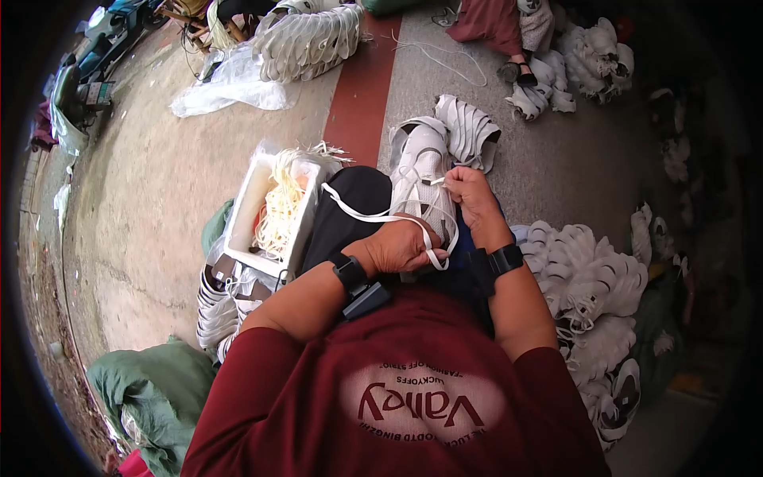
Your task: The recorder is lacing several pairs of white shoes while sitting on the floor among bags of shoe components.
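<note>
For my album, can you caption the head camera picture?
Left hand and right hand handle a white lace over a white shoe, near a box of pale laces.

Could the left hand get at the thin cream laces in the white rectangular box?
Probably yes: the cream laces lie uncovered in the box, though the left hand is occupied with a flat white lace.

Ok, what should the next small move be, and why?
Probably draw the white lace further with the right hand: its fingertips seem to pinch lace beside the white shoe upper, while slack loops by the left hand.
</note>
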Tool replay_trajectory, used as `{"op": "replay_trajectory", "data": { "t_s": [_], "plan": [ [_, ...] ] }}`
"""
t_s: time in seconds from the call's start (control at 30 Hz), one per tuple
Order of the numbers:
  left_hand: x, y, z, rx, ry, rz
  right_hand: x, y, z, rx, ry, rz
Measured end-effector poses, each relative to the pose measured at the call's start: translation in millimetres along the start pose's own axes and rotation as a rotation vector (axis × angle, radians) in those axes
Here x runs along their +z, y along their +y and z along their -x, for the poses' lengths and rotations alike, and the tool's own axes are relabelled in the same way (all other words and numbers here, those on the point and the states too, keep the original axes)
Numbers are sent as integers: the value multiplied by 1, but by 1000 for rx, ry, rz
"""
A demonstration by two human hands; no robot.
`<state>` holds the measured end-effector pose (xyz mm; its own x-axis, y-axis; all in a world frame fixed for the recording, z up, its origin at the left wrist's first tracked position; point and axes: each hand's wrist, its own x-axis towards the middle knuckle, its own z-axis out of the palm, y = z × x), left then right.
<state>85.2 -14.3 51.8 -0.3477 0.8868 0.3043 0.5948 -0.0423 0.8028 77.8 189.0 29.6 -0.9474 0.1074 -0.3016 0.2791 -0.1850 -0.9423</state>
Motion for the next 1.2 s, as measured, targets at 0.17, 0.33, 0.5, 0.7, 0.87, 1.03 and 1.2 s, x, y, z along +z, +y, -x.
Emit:
{"op": "replay_trajectory", "data": {
  "t_s": [0.17,0.33,0.5,0.7,0.87,1.03,1.2],
  "plan": [
    [1,0,-2,1,14,-8,6,5,10,-110,51,-65],
    [4,3,-6,13,108,-25,16,-5,10,-131,52,-119],
    [2,6,-10,22,158,-83,16,-5,5,-87,73,-171],
    [8,-4,-9,10,133,-92,31,4,2,-235,177,48],
    [8,-5,-8,-12,102,-116,39,10,0,-555,551,741],
    [9,-6,-9,28,141,-110,32,12,2,-406,587,698],
    [8,-5,-7,32,149,-97,26,15,5,-331,565,655]
  ]
}}
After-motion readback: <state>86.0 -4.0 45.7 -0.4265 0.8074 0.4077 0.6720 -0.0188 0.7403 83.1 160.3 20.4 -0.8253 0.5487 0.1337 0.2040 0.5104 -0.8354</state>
